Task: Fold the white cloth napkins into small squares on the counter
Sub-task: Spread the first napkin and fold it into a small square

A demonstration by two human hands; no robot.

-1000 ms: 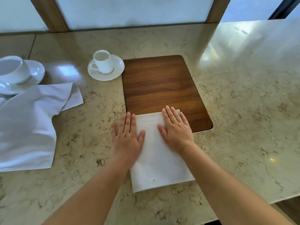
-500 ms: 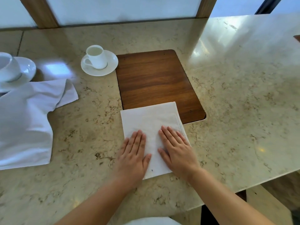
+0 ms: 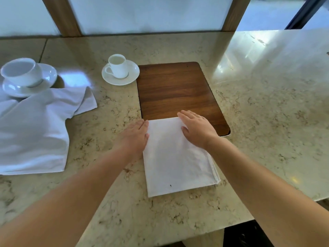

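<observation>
Folded napkin (image 3: 175, 157): white cloth, rectangular, several layers showing at its right edge; lies flat on the counter (image 3: 267, 107) near the front edge, its far edge just meeting the near edge of the wooden inset. One small dark speck near its near edge.

Left hand (image 3: 136, 135): flat, fingers straight and together, resting at the napkin's far left corner, fingertips along the cloth's left edge; holds nothing.

Right hand (image 3: 196, 128): flat, fingers straight and slightly spread, palm down on the napkin's far right corner, fingertips reaching the far edge where cloth meets wood; holds nothing.

Wooden inset (image 3: 176, 93): dark brown panel with rounded corners, set flush into the counter, directly beyond the folded napkin.

Loose napkin (image 3: 33, 129): white cloth, unfolded and rumpled, spread on the counter well to the left of the hands; one corner points toward the middle of the counter.

Small cup (image 3: 117, 65): white, handle to the left, upright on a white saucer (image 3: 129, 79), just beside the far left corner of the wooden inset.

Large cup (image 3: 22, 71): white, tilted on a second saucer (image 3: 48, 73) at the far left, the loose napkin's far edge touching that saucer.

Counter: beige veined stone, glossy. Frosted panels (image 3: 151, 13) with wooden posts (image 3: 62, 15) stand behind it.
</observation>
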